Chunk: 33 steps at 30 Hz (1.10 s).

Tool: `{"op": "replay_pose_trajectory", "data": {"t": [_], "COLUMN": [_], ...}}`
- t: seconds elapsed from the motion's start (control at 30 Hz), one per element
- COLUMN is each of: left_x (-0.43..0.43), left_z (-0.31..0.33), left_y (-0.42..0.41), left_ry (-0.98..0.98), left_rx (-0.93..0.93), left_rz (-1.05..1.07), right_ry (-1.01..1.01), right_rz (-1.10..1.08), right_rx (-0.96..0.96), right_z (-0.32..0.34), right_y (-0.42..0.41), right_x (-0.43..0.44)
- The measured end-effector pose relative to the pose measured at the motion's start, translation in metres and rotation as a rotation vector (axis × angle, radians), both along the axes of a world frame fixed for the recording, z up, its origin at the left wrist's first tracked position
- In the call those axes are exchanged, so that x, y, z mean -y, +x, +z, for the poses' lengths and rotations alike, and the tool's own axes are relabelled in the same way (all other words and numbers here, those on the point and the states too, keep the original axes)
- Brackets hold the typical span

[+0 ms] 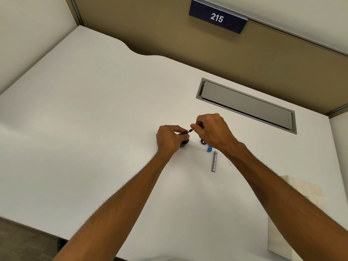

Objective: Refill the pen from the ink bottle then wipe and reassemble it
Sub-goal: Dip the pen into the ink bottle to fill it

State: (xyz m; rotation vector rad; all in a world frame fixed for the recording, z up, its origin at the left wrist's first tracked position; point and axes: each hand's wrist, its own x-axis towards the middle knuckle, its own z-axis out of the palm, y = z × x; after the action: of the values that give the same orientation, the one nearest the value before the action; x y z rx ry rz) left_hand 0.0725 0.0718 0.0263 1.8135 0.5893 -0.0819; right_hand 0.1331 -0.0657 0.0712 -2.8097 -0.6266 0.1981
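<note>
A small dark ink bottle (184, 143) stands on the white desk (94, 119), and my left hand (168, 137) grips it around the top. My right hand (212, 129) pinches a thin pen part (189, 131), slanted down with its tip at the bottle's mouth. A silver pen barrel (214, 161) lies on the desk just right of the hands. A blue pen piece (209, 148) and a dark round bottle cap (202, 141) lie partly hidden under my right wrist.
A pale tissue or paper sheet (282, 232) lies at the desk's right front edge under my right forearm. A grey cable hatch (246, 105) is set into the desk behind the hands. A brown partition with a "215" sign (217, 17) stands at the back.
</note>
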Motion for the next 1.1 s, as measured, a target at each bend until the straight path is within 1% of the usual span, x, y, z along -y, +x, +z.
{"op": "replay_pose_trajectory", "data": {"t": [0.3,0.47,0.77,0.97,1.1], "left_x": [0.000,0.000,0.000,0.000,0.000], "left_z": [0.001,0.000,-0.002,-0.002,-0.002], "left_y": [0.001,0.000,0.001,0.001,0.000], "left_ry": [0.006,0.007,0.017,0.020,0.022], "left_rx": [-0.008,-0.009,-0.009,-0.008,0.000], "left_rz": [-0.002,0.003,0.002,-0.001,-0.002], "right_ry": [-0.011,0.018,-0.008,-0.012,0.014], "right_rz": [0.075,0.056,0.010,0.021,0.042], "right_rx": [0.033,0.040,0.029,0.024,0.062], "right_z": [0.002,-0.001,-0.008,-0.006,-0.004], "right_y": [-0.003,0.000,0.005,0.005,0.001], "right_x": [0.003,0.005,0.005,0.007,0.009]}}
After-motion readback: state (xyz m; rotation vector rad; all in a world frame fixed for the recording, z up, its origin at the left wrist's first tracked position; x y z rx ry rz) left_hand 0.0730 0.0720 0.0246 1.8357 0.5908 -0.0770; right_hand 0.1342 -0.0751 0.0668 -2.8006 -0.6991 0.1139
